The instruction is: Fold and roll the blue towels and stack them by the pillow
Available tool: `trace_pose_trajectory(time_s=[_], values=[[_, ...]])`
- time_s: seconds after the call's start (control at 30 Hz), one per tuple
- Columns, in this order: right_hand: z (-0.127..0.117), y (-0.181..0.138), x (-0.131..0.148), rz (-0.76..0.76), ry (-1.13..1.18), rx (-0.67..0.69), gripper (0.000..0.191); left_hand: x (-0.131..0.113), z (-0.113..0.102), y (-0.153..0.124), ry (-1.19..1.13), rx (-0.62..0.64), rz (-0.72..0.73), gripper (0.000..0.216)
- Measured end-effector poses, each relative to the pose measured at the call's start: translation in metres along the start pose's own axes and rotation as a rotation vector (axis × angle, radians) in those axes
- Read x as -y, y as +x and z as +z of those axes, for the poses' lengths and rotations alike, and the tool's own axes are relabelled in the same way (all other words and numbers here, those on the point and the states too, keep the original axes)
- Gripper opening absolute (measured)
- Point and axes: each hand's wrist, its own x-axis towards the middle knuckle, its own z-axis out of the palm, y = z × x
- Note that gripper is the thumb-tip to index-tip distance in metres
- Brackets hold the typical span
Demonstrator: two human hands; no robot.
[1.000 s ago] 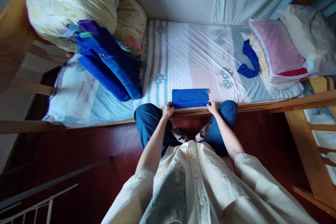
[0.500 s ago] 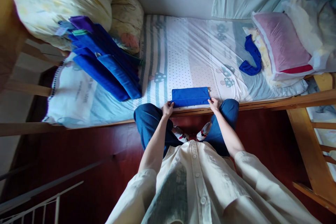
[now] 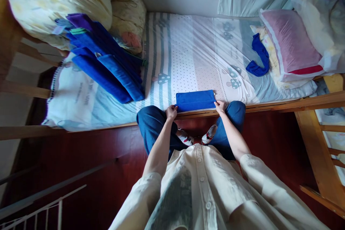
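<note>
A folded blue towel (image 3: 195,100) lies flat at the near edge of the bed (image 3: 185,54). My left hand (image 3: 171,112) pinches its near left corner. My right hand (image 3: 220,106) pinches its near right corner. Both hands rest at the wooden bed rail (image 3: 269,108), just above my knees. A stack of folded blue towels (image 3: 107,64) leans on the left part of the bed, a purple one on top. A crumpled blue cloth (image 3: 258,57) lies to the right, beside the pink pillow (image 3: 289,41).
Yellow bedding (image 3: 54,0) is piled at the far left. White bundles sit at the far right behind the pink pillow. A wooden ladder frame (image 3: 320,143) stands at the right. A white metal rack (image 3: 40,208) shows at the lower left over dark red floor.
Both hands keep their grip on the towel's near corners; the towel has hardly moved. The view shifted slightly.
</note>
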Motion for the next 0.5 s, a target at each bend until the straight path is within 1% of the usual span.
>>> trace_pose_trajectory(time_s=[0.1, 0.27, 0.5], values=[[0.0006, 0.0011, -0.0021, 0.001, 0.036, -0.012, 0.021, -0.0011, -0.0014, -0.0011, 0.013, 0.012, -0.001, 0.026], [0.0017, 0.0008, -0.0059, 0.016, 0.103, -0.093, 0.027, -0.0013, -0.0017, -0.0020, 0.000, 0.008, -0.005, 0.029], [0.0026, -0.0010, -0.0027, 0.083, 0.120, -0.041, 0.027, -0.0028, -0.0026, -0.0013, -0.014, 0.023, 0.011, 0.036]])
